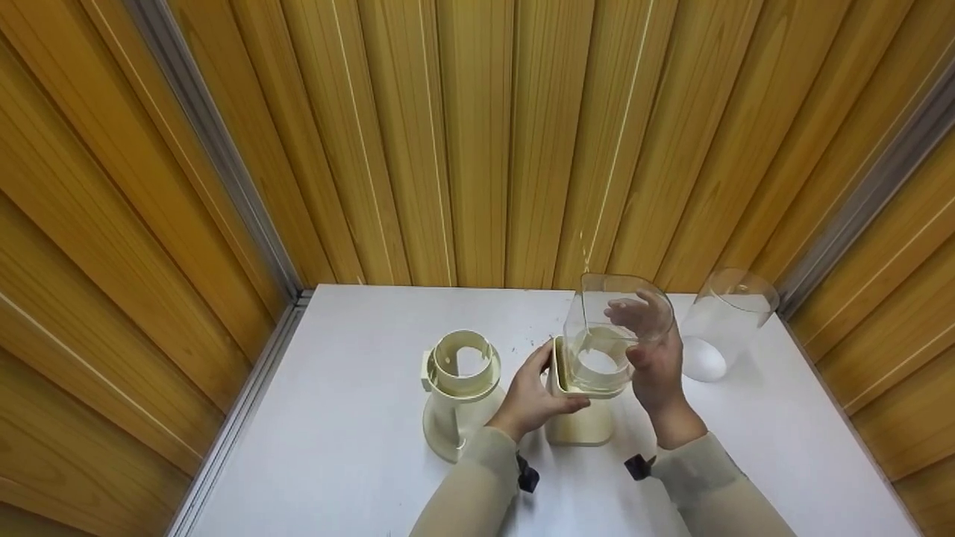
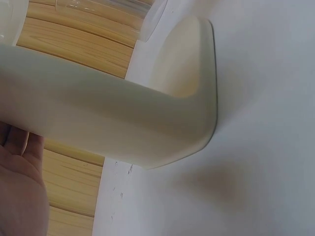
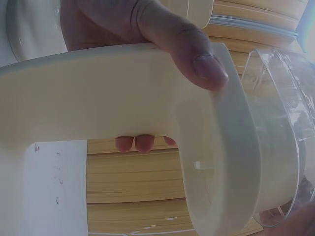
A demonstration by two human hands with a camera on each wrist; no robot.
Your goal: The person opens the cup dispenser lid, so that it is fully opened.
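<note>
A cream plastic stand (image 1: pixel 579 426) with a flat foot and an overhanging top is in front of me in the head view. My left hand (image 1: pixel 531 395) grips the stand's upper part, thumb along the front. The right wrist view shows that thumb (image 3: pixel 206 69) on the stand and some fingertips underneath. A clear plastic container (image 1: pixel 580 328), cut with a slanted open rim, sits at the stand's top ring. My right hand (image 1: pixel 658 365) holds the container from the right, with some fingers seen through its wall. How firmly the container is seated cannot be told.
Left of my hands stands a second cream base (image 1: pixel 445 426) with a round collar on top. A clear cylinder (image 1: pixel 725 328) with a whitish round end is at the back right. Wood-patterned panels (image 1: pixel 477 149) with metal frame strips enclose the white table (image 1: pixel 336 418).
</note>
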